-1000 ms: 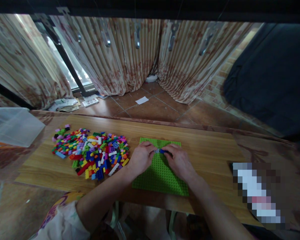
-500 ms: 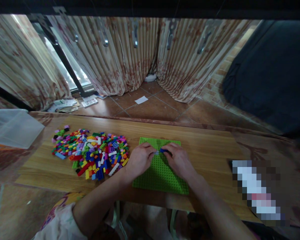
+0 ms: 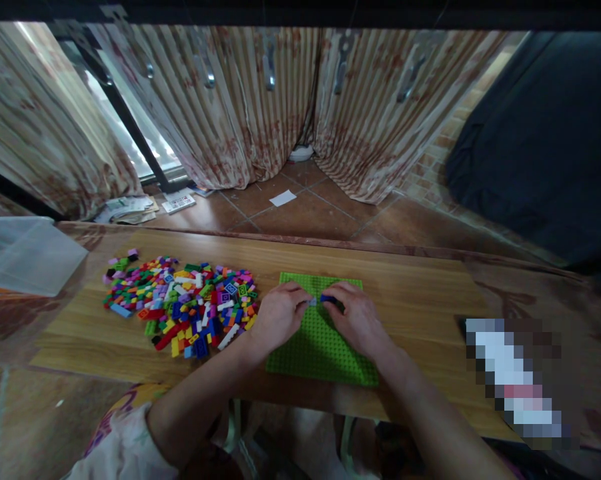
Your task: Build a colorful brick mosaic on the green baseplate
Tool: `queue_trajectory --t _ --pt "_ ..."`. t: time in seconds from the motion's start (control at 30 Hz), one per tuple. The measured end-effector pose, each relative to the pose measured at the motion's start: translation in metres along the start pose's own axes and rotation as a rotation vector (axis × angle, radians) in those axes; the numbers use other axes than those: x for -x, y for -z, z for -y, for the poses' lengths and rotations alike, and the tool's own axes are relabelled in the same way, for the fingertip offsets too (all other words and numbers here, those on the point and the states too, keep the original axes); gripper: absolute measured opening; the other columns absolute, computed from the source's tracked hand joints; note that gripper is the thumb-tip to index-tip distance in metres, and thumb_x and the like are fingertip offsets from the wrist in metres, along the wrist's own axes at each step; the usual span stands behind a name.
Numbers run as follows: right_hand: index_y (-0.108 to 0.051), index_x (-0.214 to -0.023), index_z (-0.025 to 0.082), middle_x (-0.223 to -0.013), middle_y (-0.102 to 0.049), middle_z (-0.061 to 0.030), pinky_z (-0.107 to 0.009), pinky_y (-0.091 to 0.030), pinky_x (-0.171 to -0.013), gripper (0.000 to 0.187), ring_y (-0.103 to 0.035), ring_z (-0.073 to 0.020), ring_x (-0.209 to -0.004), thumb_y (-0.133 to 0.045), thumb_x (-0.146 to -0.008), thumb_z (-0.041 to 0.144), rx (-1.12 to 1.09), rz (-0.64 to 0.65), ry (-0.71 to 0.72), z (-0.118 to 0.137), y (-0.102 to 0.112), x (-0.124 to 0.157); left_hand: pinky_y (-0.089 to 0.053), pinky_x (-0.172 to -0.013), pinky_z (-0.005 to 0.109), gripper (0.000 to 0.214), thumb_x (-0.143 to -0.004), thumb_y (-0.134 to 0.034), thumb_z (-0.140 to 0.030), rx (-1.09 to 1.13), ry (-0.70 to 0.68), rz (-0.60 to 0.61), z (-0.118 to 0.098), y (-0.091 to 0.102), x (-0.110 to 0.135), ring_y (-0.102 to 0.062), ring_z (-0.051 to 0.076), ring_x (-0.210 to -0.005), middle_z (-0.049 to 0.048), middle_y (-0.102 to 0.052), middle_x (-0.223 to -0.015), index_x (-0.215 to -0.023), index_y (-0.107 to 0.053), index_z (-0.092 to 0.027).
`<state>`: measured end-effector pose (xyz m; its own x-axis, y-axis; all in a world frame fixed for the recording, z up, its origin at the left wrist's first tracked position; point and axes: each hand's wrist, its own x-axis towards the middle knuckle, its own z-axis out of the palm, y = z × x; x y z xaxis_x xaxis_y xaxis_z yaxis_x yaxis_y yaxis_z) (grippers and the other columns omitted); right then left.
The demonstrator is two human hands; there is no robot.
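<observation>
A green studded baseplate (image 3: 320, 350) lies flat on the wooden table (image 3: 415, 300). Over its far half, my left hand (image 3: 279, 317) and my right hand (image 3: 357, 319) meet, both with fingers curled in a pinch. Between the fingertips sit a small pale grey brick (image 3: 313, 301) under the left fingers and a dark blue brick (image 3: 329, 299) under the right fingers. Both bricks rest low on the plate. To the left of my left hand spreads a pile of loose coloured bricks (image 3: 180, 300).
A clear plastic container (image 3: 27, 257) stands at the table's left end. A blurred-out object (image 3: 517, 377) lies at the right near the front edge. Beyond the table are a tiled floor, papers (image 3: 130, 208), curtains and a dark cloth at the right.
Both hands stay pinched on the small bricks over the baseplate; they have shifted only slightly. The view has drifted a little.
</observation>
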<state>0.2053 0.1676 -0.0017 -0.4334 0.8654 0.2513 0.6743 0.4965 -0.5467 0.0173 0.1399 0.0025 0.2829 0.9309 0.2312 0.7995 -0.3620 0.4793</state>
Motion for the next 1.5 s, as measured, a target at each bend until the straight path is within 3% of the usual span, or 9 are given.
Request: queue_trajectory --t 0.2,0.37,0.63,1.5 --pt "-0.07 -0.101 0.022 -0.107 -0.064 -0.0079 -0.042 -0.046 -0.091 0.019 -0.055 -0.0236 -0.102 -0.057 -0.087 0.025 0.004 -0.006 0.102 0.005 -0.009 -0.001 -0.048 -0.078 0.028 0.021 -0.087 -0.054 -0.015 -0.013 -0.001 0.015 0.0 0.002 0.0 -0.061 0.016 -0.084 0.0023 -0.065 -0.087 -0.096 -0.071 -0.024" --pt "-0.072 -0.097 0.022 -0.107 -0.065 -0.0084 -0.042 -0.046 -0.09 0.018 -0.055 -0.0243 -0.101 -0.056 -0.088 0.025 0.017 -0.027 0.097 0.003 -0.016 -0.003 -0.049 -0.079 0.028 0.022 -0.087 -0.053 -0.016 0.032 0.022 0.011 0.002 0.002 0.0 -0.062 0.017 -0.085 0.0027 -0.066 -0.089 -0.098 -0.071 -0.024" --pt "-0.072 -0.096 0.024 -0.107 -0.065 -0.0077 -0.042 -0.045 -0.089 0.018 -0.055 -0.0246 -0.101 -0.057 -0.088 0.027 0.033 -0.037 0.103 0.001 -0.019 -0.004 -0.05 -0.083 0.025 0.032 -0.084 -0.045 -0.004 0.223 0.116 0.046 0.01 0.012 -0.005 -0.066 0.015 -0.09 0.0022 -0.073 -0.098 -0.099 -0.07 -0.019" --pt "-0.075 -0.092 0.024 -0.104 -0.066 -0.0073 -0.041 -0.046 -0.088 0.017 -0.056 -0.0236 -0.099 -0.059 -0.087 0.027 0.039 -0.022 0.065 0.001 -0.019 -0.005 -0.047 -0.075 0.024 0.021 -0.086 -0.052 -0.011 0.176 0.112 -0.018 0.009 0.003 -0.008 -0.063 0.014 -0.078 0.0028 -0.069 -0.083 -0.081 -0.071 -0.017"
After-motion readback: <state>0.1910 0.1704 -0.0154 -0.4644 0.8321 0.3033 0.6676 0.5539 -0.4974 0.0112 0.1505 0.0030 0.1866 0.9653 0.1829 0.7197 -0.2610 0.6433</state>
